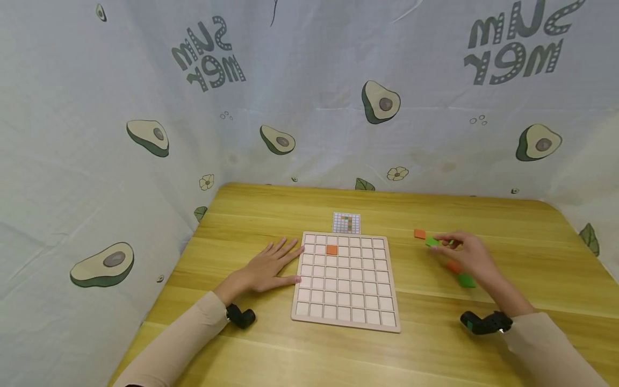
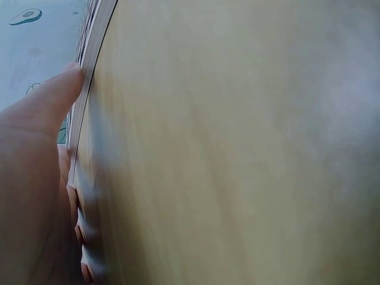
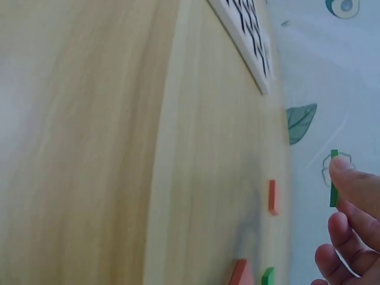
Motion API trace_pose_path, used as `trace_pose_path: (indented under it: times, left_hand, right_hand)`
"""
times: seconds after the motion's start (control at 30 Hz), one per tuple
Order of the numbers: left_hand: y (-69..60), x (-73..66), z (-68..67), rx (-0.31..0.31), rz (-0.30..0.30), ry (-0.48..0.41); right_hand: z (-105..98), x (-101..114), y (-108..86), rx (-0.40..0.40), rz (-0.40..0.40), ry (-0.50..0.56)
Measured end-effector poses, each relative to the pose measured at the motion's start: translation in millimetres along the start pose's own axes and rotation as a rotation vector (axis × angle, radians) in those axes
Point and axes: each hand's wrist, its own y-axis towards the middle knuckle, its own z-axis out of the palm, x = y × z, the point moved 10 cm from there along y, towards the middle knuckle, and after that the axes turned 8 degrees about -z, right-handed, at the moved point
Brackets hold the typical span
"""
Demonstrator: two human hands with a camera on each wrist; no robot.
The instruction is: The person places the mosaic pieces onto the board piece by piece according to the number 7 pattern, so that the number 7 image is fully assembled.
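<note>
My left hand [image 1: 265, 267] lies palm down with spread fingers, its thumb and index fingertips touching the left edge of a wooden grid board [image 1: 345, 325]. One orange tile [image 1: 331, 250] fills a cell in the board's upper part. To the right of the board, my right hand [image 1: 468, 251] pinches a green tile [image 1: 432, 242] between thumb and fingers. In the right wrist view this green tile [image 3: 333, 196] appears edge-on, held above the table. An orange tile [image 1: 453, 266] and a green tile [image 1: 467, 280] lie under and beside that hand, partly hidden by it.
A small printed card [image 1: 346, 223] with a coloured grid pattern lies just behind the board. Another orange tile [image 1: 419, 234] rests on the wooden table [image 1: 556, 252], beyond the held tile. A curtain [image 1: 319, 70] with avocado prints hangs behind the table and along its left side.
</note>
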Motion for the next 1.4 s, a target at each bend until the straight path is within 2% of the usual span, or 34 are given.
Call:
trace_pose_path:
  times: [0.27, 0.5, 1.2, 1.4]
  left_hand:
    - [-0.8, -1.8, -1.2, -0.019, 0.018, 0.001]
    - [0.4, 0.6, 1.1, -0.014, 0.013, 0.008]
    - [1.1, 2.6, 3.7, -0.01, 0.008, 0.002]
    - [1.0, 3.1, 2.7, -0.015, -0.001, -0.004]
  right_hand:
    - [6, 27, 8.9, -0.026, -0.078, 0.009]
    - [20, 45, 20.5, -0.006, -0.111, 0.091]
    - [83, 79, 50.6, 0.086, -0.118, 0.215]
    - [104, 90, 55.8, 0.136, -0.107, 0.287]
